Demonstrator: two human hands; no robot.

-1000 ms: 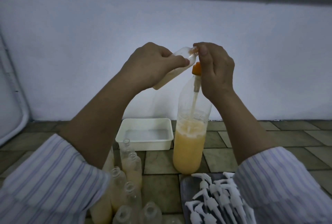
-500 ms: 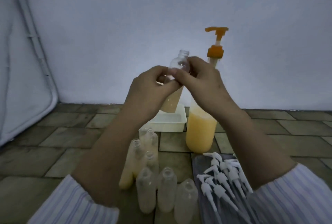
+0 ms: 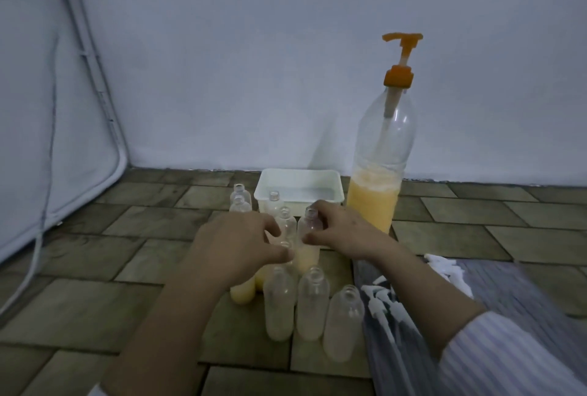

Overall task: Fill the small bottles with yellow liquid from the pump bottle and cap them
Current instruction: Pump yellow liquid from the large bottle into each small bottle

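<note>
Left hand (image 3: 241,249) covering most of a filled small bottle (image 3: 243,292), white pump caps (image 3: 382,300) blurred and partly behind the right forearm, striped sleeve (image 3: 508,360) cut off by the lower right edge, grey cloth (image 3: 524,294) smeared by motion.

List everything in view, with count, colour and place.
pump bottle: one, clear with orange pump, part full of yellow liquid, by the wall
tub: one, white, left of the pump bottle
empty small bottles: three, clear, front row
other small bottles: several, some with yellow liquid, behind the front row
pump caps: a pile, white, on a grey cloth, right
held bottle: one, part yellow, centre
left hand: by the bottles
right hand: grip on the held bottle
</note>
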